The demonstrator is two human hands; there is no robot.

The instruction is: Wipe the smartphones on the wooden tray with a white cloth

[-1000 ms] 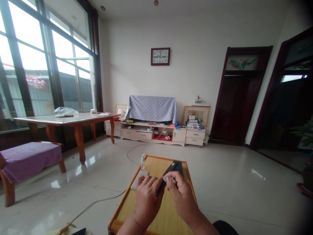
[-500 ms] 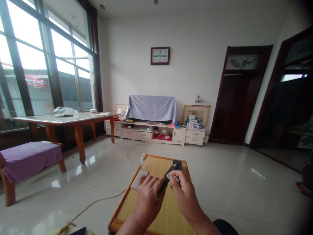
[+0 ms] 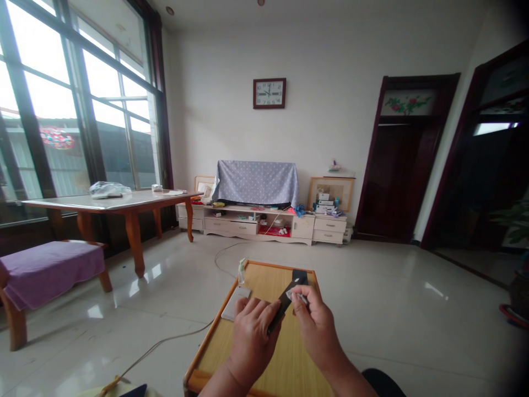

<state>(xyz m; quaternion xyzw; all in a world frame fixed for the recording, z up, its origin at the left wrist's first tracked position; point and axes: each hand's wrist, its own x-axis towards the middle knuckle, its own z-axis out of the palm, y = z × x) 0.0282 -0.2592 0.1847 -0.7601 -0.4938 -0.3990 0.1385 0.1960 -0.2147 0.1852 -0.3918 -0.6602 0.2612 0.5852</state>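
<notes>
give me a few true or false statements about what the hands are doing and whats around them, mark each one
1. The left hand holds a flat black item. True.
2. The right hand rests empty on the tray. False: it pinches a small pale wad against the black item.
3. A small bottle stands upright on the tray. True.
4. The wall clock hangs above a door. False: it hangs above a cloth-draped unit.
5. The bench has a green cover. False: its cover is purple.
</notes>
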